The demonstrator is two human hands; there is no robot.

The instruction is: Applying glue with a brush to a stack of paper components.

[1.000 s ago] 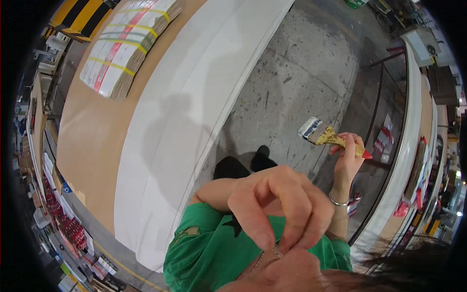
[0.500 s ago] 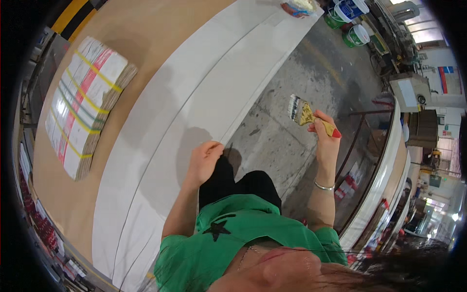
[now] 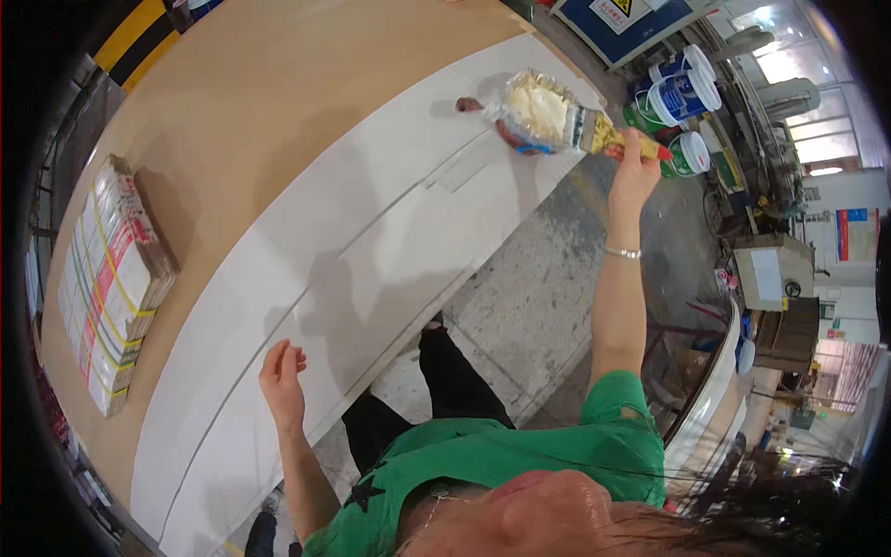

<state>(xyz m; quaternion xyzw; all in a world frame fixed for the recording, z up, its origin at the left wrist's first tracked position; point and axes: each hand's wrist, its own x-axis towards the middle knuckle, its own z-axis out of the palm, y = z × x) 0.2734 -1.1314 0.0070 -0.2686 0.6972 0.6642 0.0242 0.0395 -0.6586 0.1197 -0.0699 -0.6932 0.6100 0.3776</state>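
My right hand (image 3: 633, 178) grips a wide paintbrush (image 3: 608, 137) by its yellow handle, which ends in a red tip. The bristles are at the right side of a bowl (image 3: 527, 139) lined with clear plastic and holding cream-coloured paste (image 3: 540, 110). I cannot tell whether they dip into the paste. The bowl stands on the far end of long white sheets (image 3: 371, 278) laid in overlapping strips along the table edge. Above the near part of these sheets my left hand (image 3: 283, 376) hangs with loosely bent fingers, holding nothing.
A strapped bundle of flat sheets (image 3: 107, 288) lies on the brown tabletop (image 3: 251, 121) at the left. Plastic buckets (image 3: 682, 97) and a blue cabinet (image 3: 617, 23) stand beyond the table's far right corner. A curved white-edged table (image 3: 710, 390) is at my right.
My right hand has carried the paintbrush forward to the bowl. The left hand has come off the table edge and moved left over the sheets. My view has shifted forward.
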